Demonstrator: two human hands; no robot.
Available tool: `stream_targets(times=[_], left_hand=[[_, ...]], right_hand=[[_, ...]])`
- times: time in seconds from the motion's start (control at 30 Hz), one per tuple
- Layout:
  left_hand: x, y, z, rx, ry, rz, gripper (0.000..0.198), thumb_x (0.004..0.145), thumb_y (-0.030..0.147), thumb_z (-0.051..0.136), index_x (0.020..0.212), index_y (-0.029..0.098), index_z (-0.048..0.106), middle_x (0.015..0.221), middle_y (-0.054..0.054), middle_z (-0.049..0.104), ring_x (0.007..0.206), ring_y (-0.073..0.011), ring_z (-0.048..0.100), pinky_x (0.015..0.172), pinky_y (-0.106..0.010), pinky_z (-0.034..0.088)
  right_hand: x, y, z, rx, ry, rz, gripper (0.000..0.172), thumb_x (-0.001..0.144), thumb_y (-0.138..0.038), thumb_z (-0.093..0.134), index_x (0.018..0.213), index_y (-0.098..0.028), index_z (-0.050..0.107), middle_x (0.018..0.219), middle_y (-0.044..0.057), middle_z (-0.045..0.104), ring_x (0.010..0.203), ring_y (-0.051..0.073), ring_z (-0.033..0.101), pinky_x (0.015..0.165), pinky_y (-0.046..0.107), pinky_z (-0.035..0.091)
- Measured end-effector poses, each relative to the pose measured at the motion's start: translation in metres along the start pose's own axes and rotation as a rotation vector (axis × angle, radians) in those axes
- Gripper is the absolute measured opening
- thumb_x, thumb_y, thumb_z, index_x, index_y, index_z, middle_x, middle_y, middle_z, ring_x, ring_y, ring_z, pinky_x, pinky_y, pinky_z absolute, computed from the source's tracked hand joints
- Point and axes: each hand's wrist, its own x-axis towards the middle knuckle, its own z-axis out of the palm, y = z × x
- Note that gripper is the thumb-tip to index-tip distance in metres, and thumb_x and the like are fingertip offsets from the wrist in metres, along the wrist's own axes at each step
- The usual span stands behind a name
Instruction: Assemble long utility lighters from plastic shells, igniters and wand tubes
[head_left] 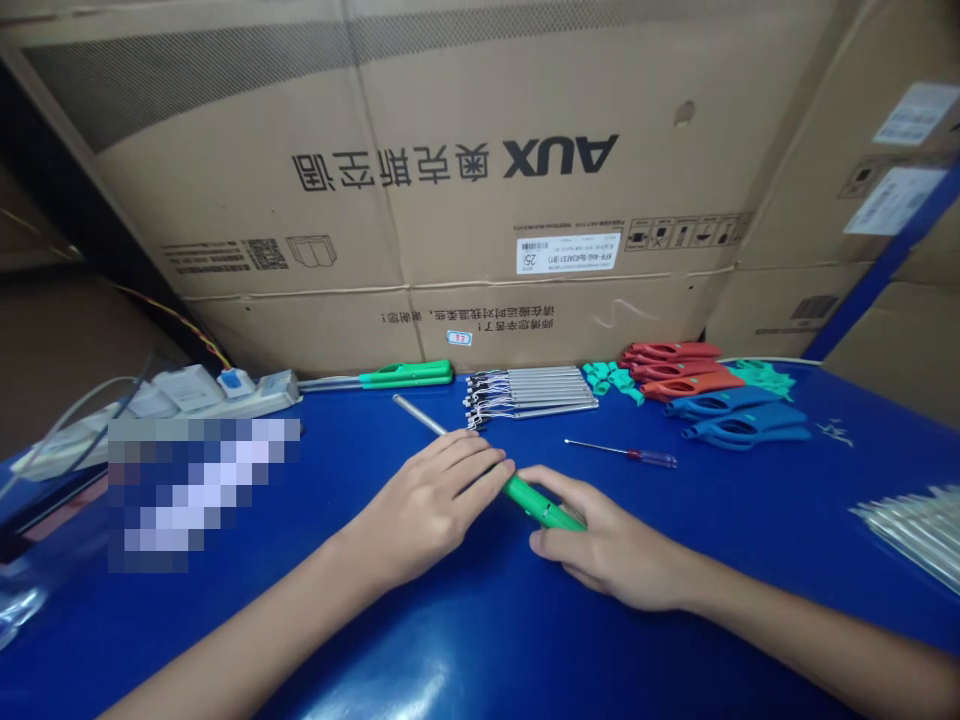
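Note:
My left hand [442, 500] is closed around the front of a green handle [547, 508], from which a thin metal tube [416, 412] sticks out up and to the left. My right hand [622, 545] grips the rear of the same handle, thumb below and fingers above. The join between handle and tube is hidden under my left fingers. Both hands hold the piece tilted above the blue tabletop [420, 620]. Just beyond them lies a screwdriver [652, 458] with a clear reddish grip.
Along the back lie finished-looking green-handled rods [409, 375], metal tubes with wires [540, 390], turquoise caps [611, 378], red handle shells [667, 355] and blue ones [750, 425]. A power strip [255, 400] stands left, clear tubes [919, 535] right. A cardboard box [450, 80] walls the back.

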Motion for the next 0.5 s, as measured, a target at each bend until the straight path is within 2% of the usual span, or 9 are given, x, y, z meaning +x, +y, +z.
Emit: stream_targets(times=[0.17,0.37,0.5], left_hand=[[0.007,0.001,-0.001,0.020,0.138,0.037,0.029,0.099,0.007,0.035,0.096,0.009,0.064,0.087,-0.013,0.074,0.084,-0.0212,0.070,0.082,-0.040,0.061],[0.011,0.005,-0.003,0.000,0.128,0.033,0.028,0.099,0.007,0.036,0.093,0.008,0.064,0.082,-0.013,0.072,0.081,-0.0209,0.069,0.081,-0.039,0.060],[0.010,0.003,-0.004,-0.007,0.118,0.035,0.029,0.100,0.007,0.035,0.093,0.009,0.063,0.083,-0.013,0.072,0.082,-0.0211,0.069,0.080,-0.040,0.060]], right_hand=[[0.000,0.005,0.003,-0.181,0.005,-0.103,0.032,0.081,-0.013,0.054,0.111,-0.022,0.051,0.063,-0.009,0.040,0.049,0.007,0.034,0.046,0.019,0.031],[-0.001,0.007,0.003,-0.335,0.033,-0.166,0.024,0.080,-0.009,0.052,0.100,-0.023,0.050,0.076,-0.004,0.046,0.066,0.011,0.043,0.060,0.022,0.041],[0.000,0.008,0.002,-0.328,0.043,-0.210,0.026,0.082,-0.012,0.055,0.106,-0.023,0.051,0.076,-0.004,0.050,0.064,0.011,0.045,0.058,0.021,0.043]])
